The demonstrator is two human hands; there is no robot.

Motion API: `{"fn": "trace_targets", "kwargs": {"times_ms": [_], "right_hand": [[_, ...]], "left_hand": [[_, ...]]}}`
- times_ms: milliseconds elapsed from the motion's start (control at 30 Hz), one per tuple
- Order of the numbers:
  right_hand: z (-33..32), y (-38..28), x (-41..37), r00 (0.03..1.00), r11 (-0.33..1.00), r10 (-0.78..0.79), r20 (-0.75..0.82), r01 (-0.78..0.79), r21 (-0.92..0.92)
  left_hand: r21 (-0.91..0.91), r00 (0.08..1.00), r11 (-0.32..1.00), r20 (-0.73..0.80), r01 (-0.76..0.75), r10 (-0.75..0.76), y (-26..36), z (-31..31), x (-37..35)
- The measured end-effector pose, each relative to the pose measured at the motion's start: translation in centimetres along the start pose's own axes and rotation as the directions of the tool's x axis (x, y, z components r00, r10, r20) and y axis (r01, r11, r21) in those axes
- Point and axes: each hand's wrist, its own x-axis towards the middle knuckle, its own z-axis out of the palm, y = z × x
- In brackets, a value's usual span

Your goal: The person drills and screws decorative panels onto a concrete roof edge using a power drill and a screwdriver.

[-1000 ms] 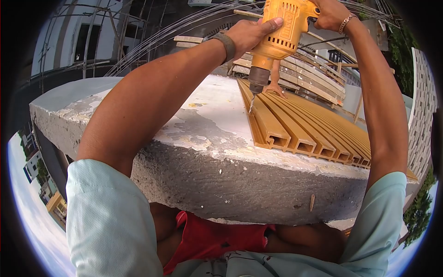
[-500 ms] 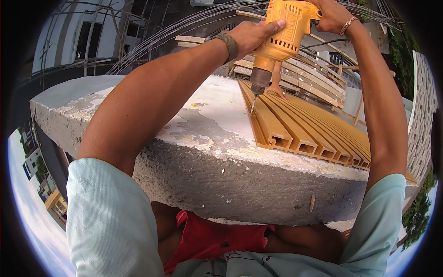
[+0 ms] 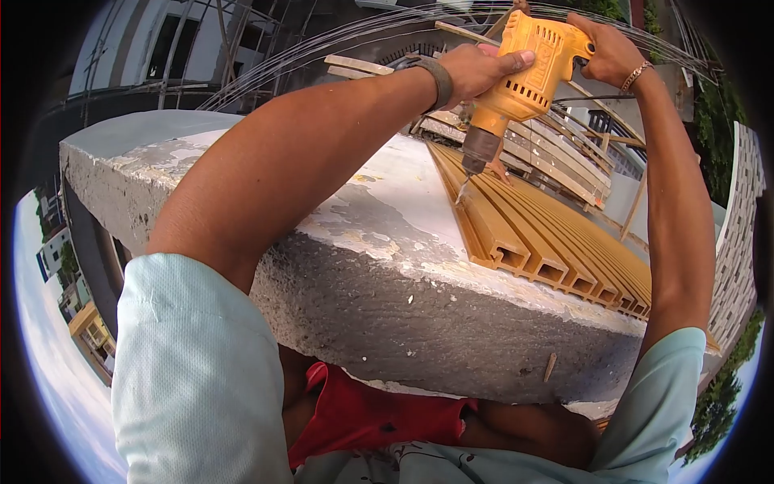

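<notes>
A yellow power drill [image 3: 530, 68] slants down toward the left edge of an orange-brown grooved panel [image 3: 524, 218]. My left hand [image 3: 480, 71] wraps round the drill body, its thumb along the near side. At the rear handle, near the trigger, my right hand [image 3: 606, 52] is closed. The drill bit [image 3: 463, 189] meets the panel's outer left strip; whether its tip has entered the surface cannot be made out. The panel's hollow ends face me, and it lies on a rough concrete slab [image 3: 387, 234].
Behind the drill, another person's hand [image 3: 498, 168] rests on the panel's far part. Wooden planks [image 3: 556, 153] are stacked beyond, with wires and scaffolding [image 3: 218, 48] farther back. The slab's broken front edge is close to my knees. A brick wall [image 3: 738, 234] stands at the right.
In the view, the drill, both my hands and the panel have shifted right and slightly down, along with the background. The drill leans a little more, its bit still at the panel's left strip.
</notes>
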Motion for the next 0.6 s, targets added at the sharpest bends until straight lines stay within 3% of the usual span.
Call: {"fn": "trace_targets", "kwargs": {"times_ms": [600], "right_hand": [[-0.42, -0.68, 0.21, 0.999, 0.999, 0.039, 0.023, -0.039, 0.018]], "left_hand": [[0.026, 1.000, 0.999, -0.009, 0.020, -0.020, 0.27, -0.24, -0.34]]}}
